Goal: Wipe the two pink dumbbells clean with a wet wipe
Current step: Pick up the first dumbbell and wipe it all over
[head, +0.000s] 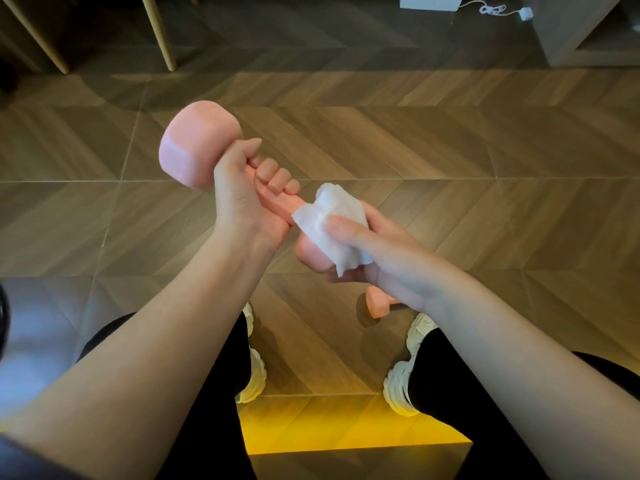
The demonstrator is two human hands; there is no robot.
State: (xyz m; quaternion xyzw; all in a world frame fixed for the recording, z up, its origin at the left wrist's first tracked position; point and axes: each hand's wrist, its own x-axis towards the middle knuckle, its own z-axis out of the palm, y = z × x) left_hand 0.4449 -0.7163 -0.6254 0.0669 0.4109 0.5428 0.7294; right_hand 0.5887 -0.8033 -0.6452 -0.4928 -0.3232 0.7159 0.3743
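Note:
I hold a pink dumbbell [194, 147] tilted in the air, its far head up at the left. My left hand [246, 199] grips its handle just below that head. A crumpled white wet wipe [332, 226] is pressed around the dumbbell's near head, with my right hand [374, 251] closed on the wipe and that head. Only a small part of the near head shows under the wipe. The second pink dumbbell [379, 303] lies on the floor between my feet, mostly hidden behind my right wrist.
Wooden herringbone floor [450, 150] spreads all around. Light wooden furniture legs [162, 32] stand at the back left. A grey cabinet [588, 29] and a white cable with plug [495, 10] are at the back right. My white shoes [401, 386] rest below.

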